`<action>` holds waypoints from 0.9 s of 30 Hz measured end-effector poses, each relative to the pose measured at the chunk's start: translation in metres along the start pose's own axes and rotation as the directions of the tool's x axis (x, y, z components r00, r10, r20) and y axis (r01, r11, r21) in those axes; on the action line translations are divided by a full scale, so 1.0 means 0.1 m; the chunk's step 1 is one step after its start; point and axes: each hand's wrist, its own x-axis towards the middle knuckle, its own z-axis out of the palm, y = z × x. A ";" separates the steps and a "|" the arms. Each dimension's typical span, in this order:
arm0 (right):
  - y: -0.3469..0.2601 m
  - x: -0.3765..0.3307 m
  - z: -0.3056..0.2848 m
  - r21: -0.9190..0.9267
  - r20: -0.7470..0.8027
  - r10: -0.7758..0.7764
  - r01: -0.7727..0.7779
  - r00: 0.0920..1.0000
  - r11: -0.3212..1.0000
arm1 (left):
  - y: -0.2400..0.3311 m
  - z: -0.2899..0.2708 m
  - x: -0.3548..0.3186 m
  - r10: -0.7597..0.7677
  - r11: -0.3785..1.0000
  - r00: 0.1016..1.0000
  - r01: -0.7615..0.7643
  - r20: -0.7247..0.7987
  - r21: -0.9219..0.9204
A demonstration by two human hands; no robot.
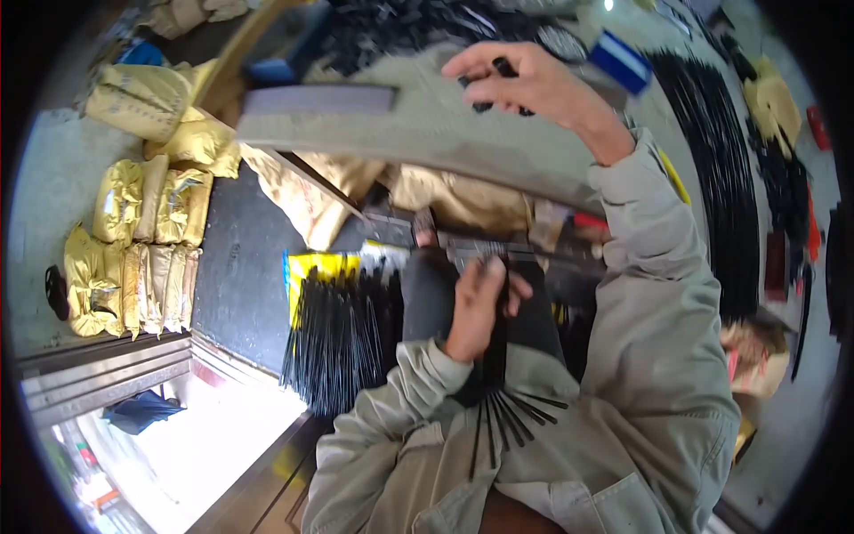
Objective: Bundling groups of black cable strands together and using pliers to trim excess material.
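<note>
My left hand (476, 307) is closed around a bundle of thin black rods (507, 414) over my lap. Their lower ends fan out across my jacket, while the upper part is mostly hidden by the fingers. Over the workbench (427, 125), my right hand (543, 84) has its fingers bent around a few small black pieces (504, 68). These look short and tube-like; their exact kind cannot be made out. Beyond that hand lies a heap of small black parts (400, 31) at the bench's far side.
Many more black rods (334, 338) stand bundled left of my legs, and long ones (712, 169) lie at the right. A blue-and-white box (620, 62) sits beside my right wrist. Gold-coloured packages (142, 205) are stacked on the left; a grey strip (320, 100) lies on the bench.
</note>
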 end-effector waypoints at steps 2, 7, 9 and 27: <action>0.00 -0.47 0.14 0.008 0.134 -0.004 0.003 0.991 1.000 | -0.01 0.04 0.01 0.009 0.993 1.000 -0.006 0.023 -0.116; 0.17 -1.20 0.25 0.133 0.161 0.192 -0.214 0.968 0.968 | 0.01 0.22 -0.12 0.020 0.998 0.998 -0.017 0.054 -0.059; 0.20 -1.40 0.26 0.225 0.122 0.178 -0.202 0.976 0.953 | 0.00 0.32 -0.18 0.016 0.999 0.998 -0.013 0.067 -0.038; 0.10 -1.87 0.42 0.566 0.043 0.113 -0.117 0.993 0.816 | -0.16 0.59 -0.65 0.253 0.963 0.959 -0.262 0.123 0.061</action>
